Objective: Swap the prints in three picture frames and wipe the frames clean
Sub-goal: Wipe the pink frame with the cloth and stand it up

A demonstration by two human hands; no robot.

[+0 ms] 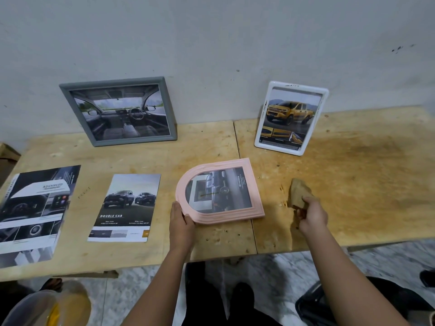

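A pink arched frame (255, 196) lies face up on the plywood table (353, 184), holding a dark truck print. My left hand (181, 222) grips its near left corner. To the right, my right hand (312, 215) holds a crumpled brown cloth (298, 192) just above the table, apart from the frame. A grey frame (94, 132) with a car-interior print leans on the wall at the back left. A white frame (259, 140) with a yellow truck print leans at the back right.
Two loose prints lie at the left: a "Double Cab" sheet (124, 208) and a larger dark brochure (35, 215) at the table's left edge. The table's front edge runs just behind my forearms. A cap (47, 304) shows at the bottom left, dark objects on the floor at the right.
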